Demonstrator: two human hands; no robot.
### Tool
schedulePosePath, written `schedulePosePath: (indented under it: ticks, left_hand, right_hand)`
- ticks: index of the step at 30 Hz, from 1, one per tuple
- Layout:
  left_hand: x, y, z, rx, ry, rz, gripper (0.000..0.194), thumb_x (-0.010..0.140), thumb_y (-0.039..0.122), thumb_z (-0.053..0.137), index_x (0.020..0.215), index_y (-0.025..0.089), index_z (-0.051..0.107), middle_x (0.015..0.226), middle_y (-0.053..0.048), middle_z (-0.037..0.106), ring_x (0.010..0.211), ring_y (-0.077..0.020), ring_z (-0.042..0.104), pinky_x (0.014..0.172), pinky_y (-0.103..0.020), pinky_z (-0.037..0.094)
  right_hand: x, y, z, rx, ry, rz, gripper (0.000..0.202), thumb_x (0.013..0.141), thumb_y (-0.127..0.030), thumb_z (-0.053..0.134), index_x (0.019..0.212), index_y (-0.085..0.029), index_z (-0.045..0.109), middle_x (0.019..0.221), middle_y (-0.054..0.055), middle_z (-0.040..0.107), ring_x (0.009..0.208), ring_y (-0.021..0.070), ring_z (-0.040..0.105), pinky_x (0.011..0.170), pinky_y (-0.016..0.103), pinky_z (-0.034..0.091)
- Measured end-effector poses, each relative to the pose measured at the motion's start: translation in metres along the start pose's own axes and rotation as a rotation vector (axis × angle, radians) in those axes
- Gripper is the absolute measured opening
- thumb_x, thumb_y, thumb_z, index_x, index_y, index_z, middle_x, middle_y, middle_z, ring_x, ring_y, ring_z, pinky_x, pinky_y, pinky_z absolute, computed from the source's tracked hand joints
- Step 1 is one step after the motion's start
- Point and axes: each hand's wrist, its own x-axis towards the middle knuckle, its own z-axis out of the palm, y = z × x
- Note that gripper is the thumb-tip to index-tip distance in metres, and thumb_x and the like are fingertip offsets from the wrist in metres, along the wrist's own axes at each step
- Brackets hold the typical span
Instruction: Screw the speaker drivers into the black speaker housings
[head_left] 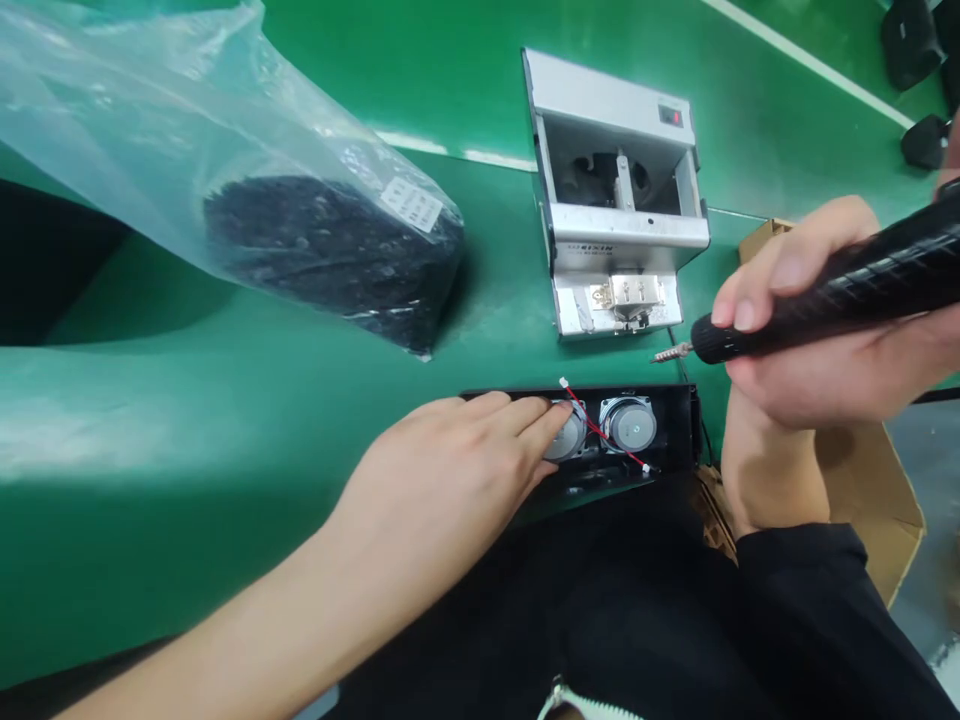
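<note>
A long black housing (679, 430) lies on the green surface close to my body, with two round speakers in it. My left hand (465, 450) reaches over the housing, its fingers and thumb around the left speaker (568, 438), which it partly covers. Beside it, the right speaker (628, 426) is uncovered. Red wires (592, 425) with white plugs lie across the two. My right hand (817, 330) is wrapped round a black electric screwdriver (840, 290). Its tip points left, above and to the right of the speakers, apart from them.
A silver screw feeder (630, 225) stands beyond the housing. At the left, a clear plastic bag (315, 220) holds many small dark pieces. A cardboard box (874, 500) is below my right arm. Several black objects (911, 45) stand at the far right.
</note>
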Motion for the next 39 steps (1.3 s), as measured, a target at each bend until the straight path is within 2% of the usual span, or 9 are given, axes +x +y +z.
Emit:
schedulePosePath:
  ticks: [3, 5, 9, 15, 20, 25, 29, 34, 39]
  left_hand:
    - [0.001, 0.000, 0.003, 0.006, 0.001, 0.014, 0.030, 0.120, 0.026, 0.062, 0.134, 0.020, 0.087, 0.122, -0.013, 0.095, 0.093, -0.0346, 0.085, 0.080, -0.050, 0.059]
    - [0.003, -0.001, 0.006, 0.013, 0.003, 0.030, 0.028, 0.118, 0.023, 0.062, 0.130, 0.020, 0.087, 0.120, -0.012, 0.095, 0.092, -0.0335, 0.085, 0.078, -0.049, 0.057]
    - [0.005, -0.001, 0.008, 0.023, -0.027, 0.015, 0.024, 0.115, 0.017, 0.065, 0.123, 0.022, 0.087, 0.118, -0.009, 0.095, 0.092, -0.0316, 0.084, 0.078, -0.047, 0.056]
    - [0.009, 0.004, 0.008, 0.013, -0.025, -0.016, 0.033, 0.118, 0.012, 0.057, 0.121, 0.022, 0.089, 0.115, -0.009, 0.095, 0.090, -0.0289, 0.083, 0.077, -0.046, 0.056]
    - [0.006, 0.001, 0.012, -0.047, 0.031, -0.003, 0.039, 0.117, 0.015, 0.057, 0.135, 0.019, 0.091, 0.120, -0.012, 0.095, 0.094, -0.0316, 0.085, 0.079, -0.046, 0.059]
    - [0.002, -0.001, 0.007, -0.140, 0.154, 0.023, 0.037, 0.124, 0.030, 0.057, 0.133, 0.020, 0.091, 0.123, -0.014, 0.095, 0.095, -0.0340, 0.085, 0.082, -0.048, 0.063]
    - [-0.001, 0.003, -0.001, -0.225, 0.227, -0.025, 0.034, 0.127, 0.036, 0.059, 0.131, 0.024, 0.091, 0.121, -0.011, 0.095, 0.094, -0.0321, 0.083, 0.081, -0.046, 0.063]
    - [0.006, 0.015, -0.008, -0.206, 0.356, -0.086, 0.027, 0.127, 0.033, 0.068, 0.140, 0.021, 0.089, 0.122, -0.010, 0.094, 0.092, -0.0282, 0.079, 0.085, -0.043, 0.064]
    - [0.022, 0.028, -0.006, -0.310, 0.428, -0.059, 0.027, 0.129, 0.039, 0.071, 0.134, 0.019, 0.087, 0.118, -0.009, 0.094, 0.095, -0.0256, 0.081, 0.083, -0.039, 0.063]
  right_hand:
    - [0.009, 0.018, 0.034, 0.082, 0.057, -0.150, 0.057, 0.114, -0.097, 0.060, 0.140, -0.050, 0.079, 0.077, -0.009, 0.075, 0.050, 0.0161, 0.070, 0.052, 0.030, 0.063]
    - [0.014, 0.034, 0.047, 0.047, 0.109, -0.270, 0.059, 0.112, -0.096, 0.065, 0.144, -0.047, 0.074, 0.074, -0.010, 0.068, 0.043, 0.0143, 0.061, 0.045, 0.029, 0.054]
    - [0.023, 0.064, 0.053, -0.122, 0.144, -0.481, 0.070, 0.105, -0.105, 0.062, 0.142, -0.046, 0.067, 0.069, -0.013, 0.057, 0.035, 0.0143, 0.042, 0.036, 0.032, 0.043]
    - [0.029, 0.080, 0.058, -0.106, 0.013, -0.537, 0.060, 0.112, -0.097, 0.057, 0.134, -0.044, 0.075, 0.066, -0.010, 0.056, 0.036, 0.0137, 0.045, 0.036, 0.029, 0.039]
    - [0.023, 0.065, 0.059, 0.026, -0.018, -0.415, 0.061, 0.108, -0.090, 0.077, 0.153, -0.050, 0.080, 0.071, -0.007, 0.066, 0.041, 0.0169, 0.051, 0.037, 0.033, 0.044]
    - [0.011, 0.041, 0.050, 0.120, -0.051, -0.191, 0.050, 0.106, -0.093, 0.077, 0.139, -0.057, 0.091, 0.074, -0.007, 0.074, 0.046, 0.0168, 0.062, 0.044, 0.031, 0.057]
    - [-0.008, 0.015, 0.044, 0.171, -0.071, -0.103, 0.047, 0.103, -0.087, 0.087, 0.133, -0.051, 0.094, 0.078, -0.006, 0.080, 0.051, 0.0165, 0.071, 0.052, 0.032, 0.070]
    - [-0.032, -0.015, 0.045, 0.176, -0.008, -0.046, 0.038, 0.114, -0.075, 0.082, 0.133, -0.045, 0.096, 0.072, -0.006, 0.078, 0.045, 0.0156, 0.066, 0.047, 0.033, 0.067]
    - [-0.039, -0.029, 0.039, 0.152, -0.092, 0.000, 0.026, 0.117, -0.067, 0.083, 0.130, -0.048, 0.095, 0.071, -0.007, 0.078, 0.041, 0.0168, 0.064, 0.048, 0.037, 0.069]
